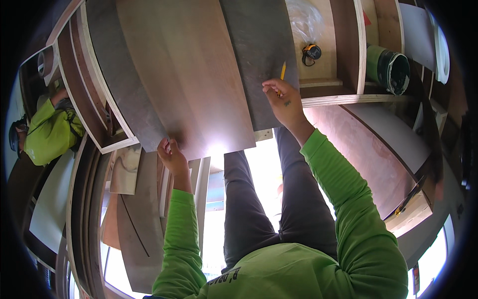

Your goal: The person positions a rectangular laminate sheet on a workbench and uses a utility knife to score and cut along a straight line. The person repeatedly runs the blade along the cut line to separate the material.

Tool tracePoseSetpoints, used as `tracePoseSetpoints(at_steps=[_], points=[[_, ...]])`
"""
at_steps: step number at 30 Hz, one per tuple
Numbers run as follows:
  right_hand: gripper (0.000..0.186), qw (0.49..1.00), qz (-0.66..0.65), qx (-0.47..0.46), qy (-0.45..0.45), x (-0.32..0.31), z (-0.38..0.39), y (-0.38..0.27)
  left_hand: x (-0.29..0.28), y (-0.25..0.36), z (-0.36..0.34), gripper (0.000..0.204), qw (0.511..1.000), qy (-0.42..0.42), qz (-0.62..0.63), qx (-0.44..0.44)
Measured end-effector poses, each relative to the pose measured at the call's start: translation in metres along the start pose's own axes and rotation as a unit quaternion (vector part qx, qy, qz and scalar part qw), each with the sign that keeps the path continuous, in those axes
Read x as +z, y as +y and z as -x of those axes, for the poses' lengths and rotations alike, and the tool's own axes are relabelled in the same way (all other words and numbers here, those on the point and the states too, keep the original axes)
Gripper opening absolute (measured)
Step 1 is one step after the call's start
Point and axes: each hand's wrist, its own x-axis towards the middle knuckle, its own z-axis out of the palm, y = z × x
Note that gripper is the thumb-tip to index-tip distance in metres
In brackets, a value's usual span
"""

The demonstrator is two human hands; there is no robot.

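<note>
With the brown panel [191, 74] flanked by dark board [259, 52], the left hand [174, 159], bent near the panel's near-left corner, grip unclear, should steady it, while the right hand [287, 106], holding a yellow pencil [283, 71] beyond its right edge, best marks lightly.

Wood-grain panel [189, 74] smooth w/ slight sheen, dk board [256, 40] matt.

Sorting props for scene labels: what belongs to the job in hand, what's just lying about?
In the job, apparently:
yellow pencil, in the right hand
brown panel
dark sheeting beside it, left hand at the near edge

Likely just lying about:
tape measure
clear plastic
green tub
black-and-yellow tool
</note>
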Motion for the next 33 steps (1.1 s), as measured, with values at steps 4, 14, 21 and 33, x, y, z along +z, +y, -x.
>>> tracePoseSetpoints(at_steps=[4, 14, 21, 33], points=[[0.013, 1.000, 0.013, 0.014, -0.011, 0.000, 0.004, -0.001, 0.000, 0.003, 0.006, 0.047, 0.994, 0.001, -0.089, 0.058], [0.030, 0.990, 0.054, -0.126, -0.025, 0.020, 0.004, 0.006, 0.054, 0.098, -0.072, 0.077, 0.965, 0.029, -0.124, 0.230], [0.047, 0.996, 0.064, -0.065, 0.002, 0.051, -0.038, -0.037, 0.062, 0.150, -0.165, 0.087, 0.980, 0.004, -0.117, 0.162], [0.054, 0.989, 0.136, -0.055, 0.034, 0.072, -0.072, -0.054, 0.082, 0.156, -0.186, 0.080, 0.998, -0.062, 0.022, -0.010]])
